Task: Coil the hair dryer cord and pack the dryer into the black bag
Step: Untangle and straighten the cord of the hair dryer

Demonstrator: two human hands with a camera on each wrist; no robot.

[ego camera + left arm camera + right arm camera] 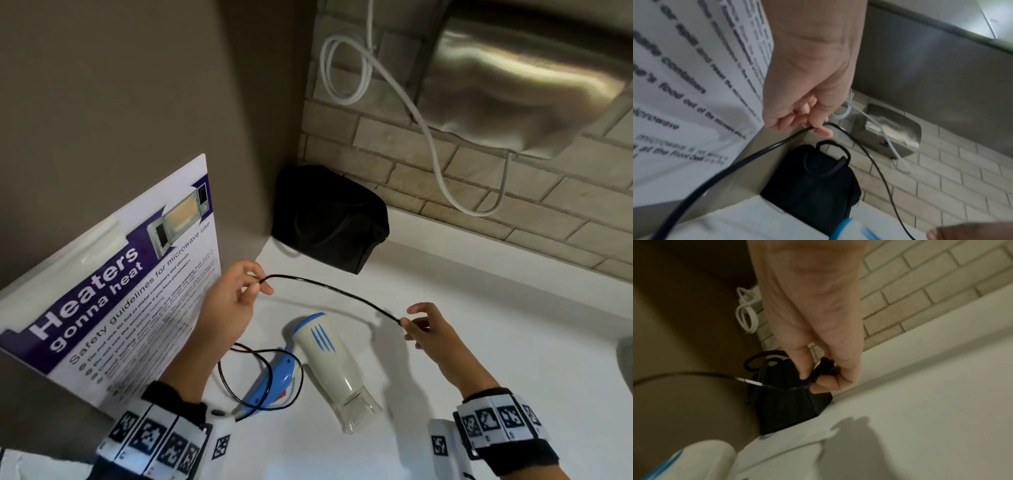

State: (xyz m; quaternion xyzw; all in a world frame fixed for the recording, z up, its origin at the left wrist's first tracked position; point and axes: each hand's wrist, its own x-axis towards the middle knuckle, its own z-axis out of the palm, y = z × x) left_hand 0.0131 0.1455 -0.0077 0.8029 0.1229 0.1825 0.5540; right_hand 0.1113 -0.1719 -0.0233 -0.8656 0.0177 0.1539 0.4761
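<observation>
A white and blue hair dryer (325, 356) lies on the white counter (479, 308), nozzle toward me. Its black cord (329, 289) arcs in the air between my hands and loops loosely around the blue handle (270, 383). My left hand (236, 301) pinches the cord at the bend, seen close in the left wrist view (809, 125). My right hand (424, 329) pinches the cord's far end, where a dark plug (826, 366) shows between the fingers. The black bag (329, 219) stands in the back corner against the wall, its handles up (830, 152).
A purple and white microwave safety poster (120, 301) leans against the wall at the left. A steel wall unit (513, 78) with a white cable (421, 123) hangs over the brick tiles behind the counter.
</observation>
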